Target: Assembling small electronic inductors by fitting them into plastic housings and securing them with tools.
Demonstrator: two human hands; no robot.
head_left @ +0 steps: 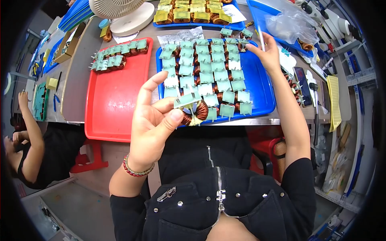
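Black zip-front top [181, 221], silver studs [180, 203], beaded bracelet [138, 174]

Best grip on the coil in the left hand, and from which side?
Probably the exposed copper winding on its right, coming from the right: the left hand covers the left side, and the green plate caps the top.

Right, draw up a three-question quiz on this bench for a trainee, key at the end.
1. Multiple choice: what does the left hand hold?
A) a sheet of paper
B) a copper coil with a green board
C) a pair of scissors

2. True or false: the large blue tray in front of the person holds more green-topped coils than the red tray.

3. Fill in the blank: beyond the red tray, near the top edge of the picture, stands a pale ____.

Key: 1. B; 2. true; 3. fan.
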